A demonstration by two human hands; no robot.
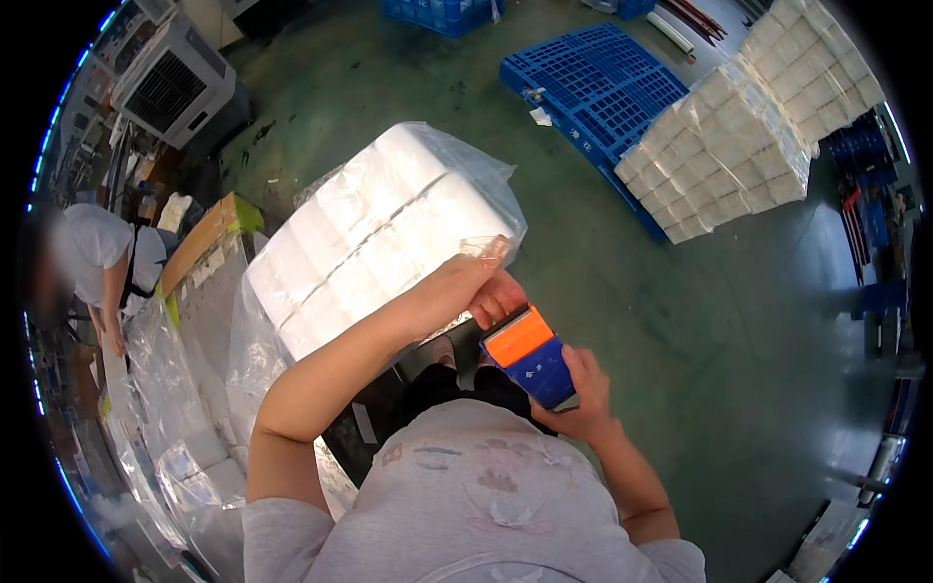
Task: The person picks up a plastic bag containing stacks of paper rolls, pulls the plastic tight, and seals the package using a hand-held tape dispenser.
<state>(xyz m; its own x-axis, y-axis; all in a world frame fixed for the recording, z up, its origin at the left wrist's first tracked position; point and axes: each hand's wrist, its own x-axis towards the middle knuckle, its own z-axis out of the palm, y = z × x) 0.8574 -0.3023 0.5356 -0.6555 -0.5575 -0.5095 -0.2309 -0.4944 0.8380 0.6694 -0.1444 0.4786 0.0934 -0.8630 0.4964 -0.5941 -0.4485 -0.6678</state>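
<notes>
My right hand (581, 400) is closed around a blue and orange box-shaped item (537, 374) with a dark upper edge. It holds this at its lower right side, in front of my body. My left hand (481, 284) reaches across to the near right corner of a large clear plastic bag (501, 209). Its fingers are curled at the bag's loose film, with the lower fingertips close to the item's dark edge. White block-shaped packs (374, 219) in rows fill the bag. The grip of my left fingers is partly hidden.
At far left a person (107, 257) bends over plastic-covered packs (185, 418). A grey air cooler (180, 87) stands behind. On the far right a blue pallet (593, 97) lies beside stacked wrapped white packs (724, 146). A blue crate (442, 15) is at the top.
</notes>
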